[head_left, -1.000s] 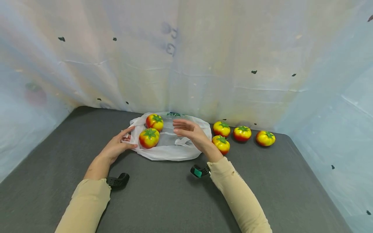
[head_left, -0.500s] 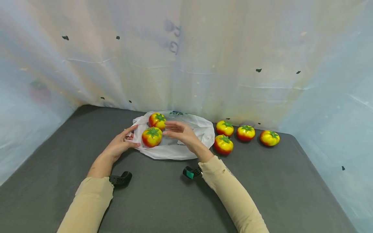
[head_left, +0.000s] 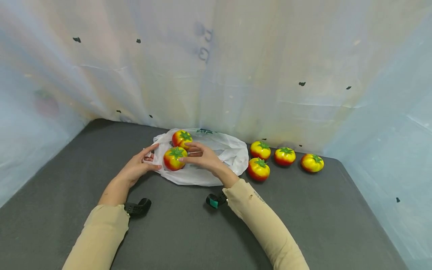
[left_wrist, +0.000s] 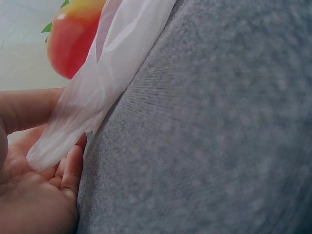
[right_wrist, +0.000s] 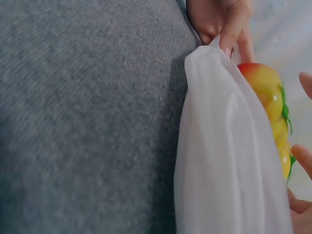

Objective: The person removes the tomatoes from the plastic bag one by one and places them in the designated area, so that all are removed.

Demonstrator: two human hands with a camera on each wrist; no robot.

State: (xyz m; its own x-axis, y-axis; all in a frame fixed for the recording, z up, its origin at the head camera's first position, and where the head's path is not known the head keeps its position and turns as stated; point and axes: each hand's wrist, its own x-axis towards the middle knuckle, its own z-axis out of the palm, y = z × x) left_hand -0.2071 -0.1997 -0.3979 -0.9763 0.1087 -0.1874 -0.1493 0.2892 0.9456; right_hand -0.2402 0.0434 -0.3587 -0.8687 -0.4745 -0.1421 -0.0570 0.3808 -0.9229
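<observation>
A white plastic bag (head_left: 199, 180) lies spread on the dark table, with two red-and-yellow tomatoes with green leafy tops in its left part. The nearer tomato (head_left: 173, 160) sits in front of the farther tomato (head_left: 180, 138). At the bag's left end my left hand (head_left: 134, 170) grips its gathered edge; the left wrist view shows the white plastic (left_wrist: 122, 53) running between thumb and fingers. My right hand (head_left: 205, 159) reaches over the bag, its thumb and fingers spread at the right side of the tomatoes. Whether they touch is hard to tell; in the right wrist view its fingertips (right_wrist: 303, 158) show at the edge.
Several more tomatoes stand on the table right of the bag: one in front (head_left: 259, 170), others behind and farther right, the last (head_left: 312, 163) near the table's right corner. A pale plastic sheet (head_left: 236, 67) hangs close behind the bag.
My right hand has moved left over the bag, from its middle to the right side of the two tomatoes. My left hand keeps its grip on the bag's left end.
</observation>
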